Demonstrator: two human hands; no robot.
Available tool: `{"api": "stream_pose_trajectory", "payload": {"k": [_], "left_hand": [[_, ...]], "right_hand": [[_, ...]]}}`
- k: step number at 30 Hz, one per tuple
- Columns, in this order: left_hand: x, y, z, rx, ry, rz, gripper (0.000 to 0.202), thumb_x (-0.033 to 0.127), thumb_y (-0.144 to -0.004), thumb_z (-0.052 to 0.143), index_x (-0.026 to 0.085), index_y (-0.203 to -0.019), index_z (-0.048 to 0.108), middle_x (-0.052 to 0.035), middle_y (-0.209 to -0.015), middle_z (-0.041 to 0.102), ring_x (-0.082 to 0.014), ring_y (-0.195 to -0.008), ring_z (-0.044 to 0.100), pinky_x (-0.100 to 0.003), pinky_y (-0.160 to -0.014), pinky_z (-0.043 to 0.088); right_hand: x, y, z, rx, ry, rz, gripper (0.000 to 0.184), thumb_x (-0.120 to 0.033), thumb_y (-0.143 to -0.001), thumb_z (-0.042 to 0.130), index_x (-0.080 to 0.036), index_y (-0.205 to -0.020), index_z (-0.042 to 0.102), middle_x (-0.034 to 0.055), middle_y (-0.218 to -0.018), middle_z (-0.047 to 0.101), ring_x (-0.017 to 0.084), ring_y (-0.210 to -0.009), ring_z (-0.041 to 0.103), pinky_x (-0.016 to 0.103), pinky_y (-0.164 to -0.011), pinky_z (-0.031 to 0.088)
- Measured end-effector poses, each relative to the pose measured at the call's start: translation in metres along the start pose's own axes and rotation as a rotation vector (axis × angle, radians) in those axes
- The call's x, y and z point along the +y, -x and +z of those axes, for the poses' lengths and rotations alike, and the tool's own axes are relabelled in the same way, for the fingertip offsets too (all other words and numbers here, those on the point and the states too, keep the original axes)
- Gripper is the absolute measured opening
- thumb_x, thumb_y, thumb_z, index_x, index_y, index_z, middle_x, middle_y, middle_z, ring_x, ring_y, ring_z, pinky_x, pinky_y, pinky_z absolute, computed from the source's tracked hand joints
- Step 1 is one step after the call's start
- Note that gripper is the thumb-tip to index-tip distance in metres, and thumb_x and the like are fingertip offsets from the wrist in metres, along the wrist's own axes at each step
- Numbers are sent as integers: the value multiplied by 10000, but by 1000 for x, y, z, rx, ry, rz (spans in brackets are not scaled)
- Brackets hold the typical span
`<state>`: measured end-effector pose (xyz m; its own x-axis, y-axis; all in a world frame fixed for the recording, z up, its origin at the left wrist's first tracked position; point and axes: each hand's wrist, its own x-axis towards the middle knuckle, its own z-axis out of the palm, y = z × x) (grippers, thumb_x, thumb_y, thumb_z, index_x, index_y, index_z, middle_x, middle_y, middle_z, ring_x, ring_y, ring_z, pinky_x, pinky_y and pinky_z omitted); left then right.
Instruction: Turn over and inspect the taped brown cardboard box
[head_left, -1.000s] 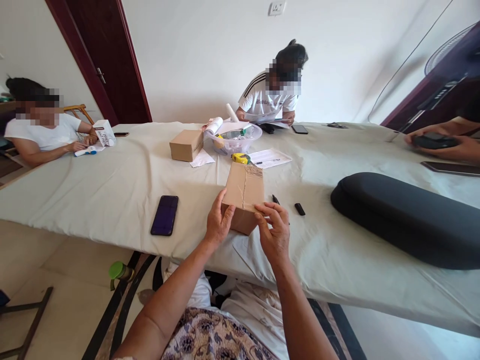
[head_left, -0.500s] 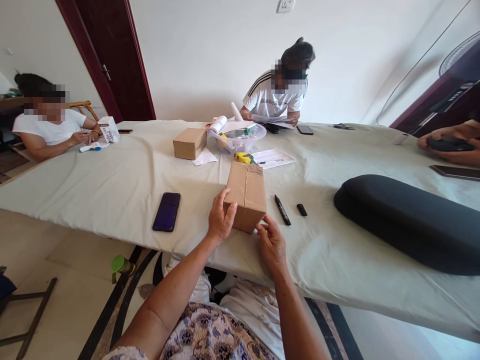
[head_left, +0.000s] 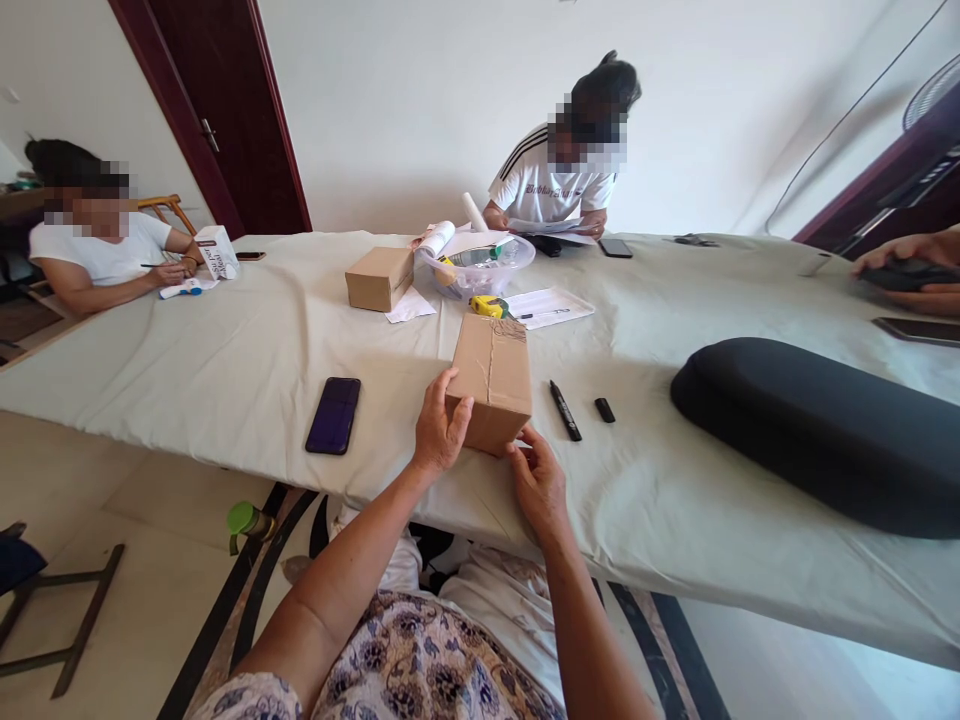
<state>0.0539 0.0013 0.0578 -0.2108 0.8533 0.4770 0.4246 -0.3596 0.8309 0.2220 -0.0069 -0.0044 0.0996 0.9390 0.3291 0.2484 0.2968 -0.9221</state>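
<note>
A brown cardboard box [head_left: 491, 375] with a taped seam and dark scribbles near its far edge stands on the cloth-covered table, slightly turned. My left hand [head_left: 441, 425] grips its near left corner, thumb on the front face. Around the lower right corner of the box is my right hand [head_left: 538, 480], fingers partly hidden at the side. Right of the box lie an uncapped black marker [head_left: 565, 411] and its cap [head_left: 604, 410]. A dark phone [head_left: 333, 415] rests to the left. Behind the box is a yellow tape measure [head_left: 489, 306].
A second cardboard box [head_left: 379, 279] stands beside a clear plastic basin [head_left: 487, 280] of odds and ends. A long black case [head_left: 817, 435] fills the right side. One person [head_left: 555, 190] sits opposite with papers, another [head_left: 105, 250] writes at left. Someone's hands [head_left: 915, 265] hold a dark object at right.
The view has tilted down slightly, so things sit a little higher in the picture or shifted. Both hands keep nearly the same hold on the box.
</note>
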Motion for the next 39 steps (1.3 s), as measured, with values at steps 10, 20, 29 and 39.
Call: {"api": "stream_pose_trajectory", "payload": {"k": [10, 20, 29, 39], "left_hand": [[2, -1, -2, -8, 21, -14, 469, 402, -979, 478, 205, -1405, 455, -130, -1455, 547, -256, -1395, 491, -424, -1175, 392], [6, -1, -3, -3, 21, -10, 460, 382, -972, 487, 203, -1395, 465, -135, -1440, 558, -262, -1375, 509, -427, -1169, 394], [27, 1, 2, 126, -398, 167, 489, 410, -967, 462, 153, -1379, 521, -224, -1507, 431, -329, -1447, 395, -513, -1156, 369], [67, -6, 29, -71, -793, 279, 506, 549, -877, 631, 217, -1258, 658, -225, -1430, 549, -438, -1374, 435, -676, -1067, 334]], "right_hand": [[1, 1, 0, 10, 19, -13, 464, -463, -898, 580, -195, -1274, 636, 110, -1129, 718, 181, -747, 635, 395, -791, 566], [0, 1, 0, 2, 4, 18, 482, -473, -888, 580, -191, -1275, 637, 102, -1116, 709, 180, -746, 621, 393, -798, 544], [-10, 2, -1, -27, -23, 56, 506, -513, -867, 610, -207, -1270, 626, 91, -1110, 693, 180, -763, 613, 374, -766, 546], [-15, 1, 0, 7, 68, 99, 509, -682, -778, 624, -188, -897, 642, 52, -770, 686, 196, -642, 594, 359, -649, 514]]}}
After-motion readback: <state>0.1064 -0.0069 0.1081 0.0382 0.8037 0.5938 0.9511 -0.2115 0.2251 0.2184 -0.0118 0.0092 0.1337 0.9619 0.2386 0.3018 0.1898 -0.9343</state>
